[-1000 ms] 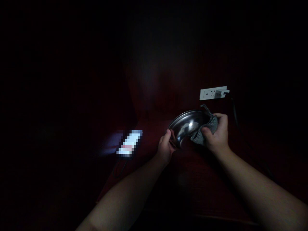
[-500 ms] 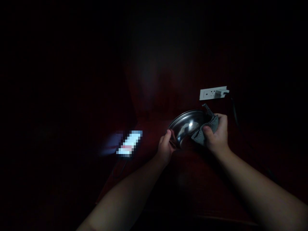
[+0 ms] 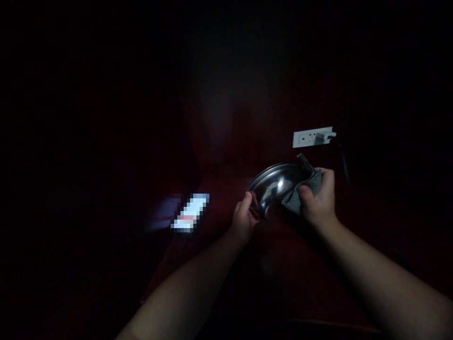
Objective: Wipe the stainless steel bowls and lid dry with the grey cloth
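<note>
A shiny steel bowl [image 3: 274, 184] is held tilted above a dark red surface, its curved side catching the light. My left hand [image 3: 243, 217] grips it at the left edge, thumb pressed on the metal. My right hand [image 3: 320, 198] is closed around a grey woven cloth [image 3: 295, 198], which lies against the right side of the bowl and covers part of it. One end of the cloth sticks up past the rim. The fingers behind the bowl and inside the cloth are hidden.
A phone with a lit, blurred-out screen [image 3: 191, 212] lies to the left, with a thin cable below it. On the back wall a white socket plate [image 3: 304, 138] carries a plugged-in charger [image 3: 324, 137], its cord running down at right. Most of the surroundings are too dark to make out.
Nearly nothing differs. Both hands keep their grip on bowl and cloth in almost the same place; the view has shifted very slightly.
</note>
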The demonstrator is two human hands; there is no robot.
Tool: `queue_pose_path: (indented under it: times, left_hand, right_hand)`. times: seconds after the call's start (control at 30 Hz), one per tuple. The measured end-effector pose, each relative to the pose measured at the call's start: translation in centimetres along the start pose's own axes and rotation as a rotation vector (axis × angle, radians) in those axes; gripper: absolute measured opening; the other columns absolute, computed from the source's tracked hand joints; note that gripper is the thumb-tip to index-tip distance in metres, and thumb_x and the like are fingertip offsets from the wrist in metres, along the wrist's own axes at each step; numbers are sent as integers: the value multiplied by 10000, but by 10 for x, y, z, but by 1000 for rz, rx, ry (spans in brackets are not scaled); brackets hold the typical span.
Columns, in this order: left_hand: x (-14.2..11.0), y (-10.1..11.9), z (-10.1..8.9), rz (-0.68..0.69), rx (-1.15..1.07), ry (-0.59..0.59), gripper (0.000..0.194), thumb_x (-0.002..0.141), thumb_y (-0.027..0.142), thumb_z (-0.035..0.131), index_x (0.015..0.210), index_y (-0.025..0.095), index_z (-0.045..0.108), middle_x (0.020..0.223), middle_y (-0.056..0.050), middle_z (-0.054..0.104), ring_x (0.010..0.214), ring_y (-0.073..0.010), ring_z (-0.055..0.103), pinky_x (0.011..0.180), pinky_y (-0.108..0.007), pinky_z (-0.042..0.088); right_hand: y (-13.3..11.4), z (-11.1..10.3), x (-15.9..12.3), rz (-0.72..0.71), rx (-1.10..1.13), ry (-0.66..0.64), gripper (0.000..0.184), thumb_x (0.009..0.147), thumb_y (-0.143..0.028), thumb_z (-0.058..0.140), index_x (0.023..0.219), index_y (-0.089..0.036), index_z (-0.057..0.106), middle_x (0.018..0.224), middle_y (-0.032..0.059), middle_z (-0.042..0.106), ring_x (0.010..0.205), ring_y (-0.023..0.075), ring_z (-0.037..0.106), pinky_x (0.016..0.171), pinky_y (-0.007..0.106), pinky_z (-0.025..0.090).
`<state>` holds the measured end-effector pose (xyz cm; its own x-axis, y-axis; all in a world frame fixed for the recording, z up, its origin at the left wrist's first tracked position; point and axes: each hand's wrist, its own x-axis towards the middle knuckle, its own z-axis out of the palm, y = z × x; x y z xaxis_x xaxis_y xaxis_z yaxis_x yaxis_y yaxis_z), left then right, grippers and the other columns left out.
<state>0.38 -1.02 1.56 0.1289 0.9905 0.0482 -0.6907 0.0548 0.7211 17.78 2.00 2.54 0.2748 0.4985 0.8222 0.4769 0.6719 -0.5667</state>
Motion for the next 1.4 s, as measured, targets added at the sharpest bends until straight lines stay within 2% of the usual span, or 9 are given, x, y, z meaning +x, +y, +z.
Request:
queue_pose_path:
  times: [0.13,0.27,0.37,0.53,0.63,0.83,1.07,1.27,1.4]
  left_hand:
    - [-1,2,2,-7,1,0,495,708,545,663,1025,166,644,1010,-97,698,980,-264,651,865,-425,507]
    - [1,2,-1,-7,113,76,537,689,596,656,1001,160,630,858,-76,687,870,-253,664,799,-445,531]
    - [3,2,-4,20,240,83,581,682,658,618,951,144,622,775,-63,651,758,-229,649,716,-445,549]
    - [2,4,-6,177,346,20,499,716,644,590,852,165,573,753,-18,586,648,-144,572,578,-326,545]
    - [1,5,-6,220,346,-18,424,747,592,593,804,175,539,771,-5,563,658,-127,556,541,-270,526]
    - [1,5,-7,153,262,-40,411,742,560,612,767,153,560,724,-15,560,657,-138,556,566,-291,514]
    - [-3,7,3,76,163,92,511,607,610,709,783,147,583,665,-4,568,683,-165,587,723,-360,505]
    - [-4,8,1,67,148,63,519,621,597,709,864,156,581,759,-26,622,759,-202,630,737,-392,518]
    - [-4,6,-2,86,164,16,488,650,584,695,820,141,582,753,-38,626,766,-209,637,738,-390,519]
  right_hand:
    - [-1,-1,1,-4,-11,15,537,702,-559,577,1069,-206,405,968,59,481,844,232,516,734,421,439]
    - [-3,-2,2,-27,-26,27,519,693,-539,599,1047,-207,416,958,60,486,841,234,517,730,420,442]
    - [-5,-3,3,-43,-36,34,514,683,-527,613,1036,-207,420,951,60,492,835,233,520,720,415,445]
    - [-8,-3,3,-70,-44,43,541,675,-547,607,1041,-196,421,953,63,487,844,235,519,732,419,443]
    - [-8,-3,3,-73,-42,49,555,680,-565,594,1052,-193,416,953,60,480,844,231,517,735,416,443]
    - [-6,-3,3,-93,-19,45,571,688,-575,595,1069,-189,418,969,67,474,857,232,514,742,418,444]
    - [-9,-3,2,-90,-2,19,591,687,-613,582,1057,-182,418,963,67,477,852,228,509,737,416,440]
    - [-7,-2,2,-68,27,16,603,683,-619,582,1068,-189,409,962,60,463,845,222,503,736,412,437]
    - [-6,-2,2,-71,20,21,593,688,-601,586,1074,-186,410,973,64,462,858,227,504,739,413,436]
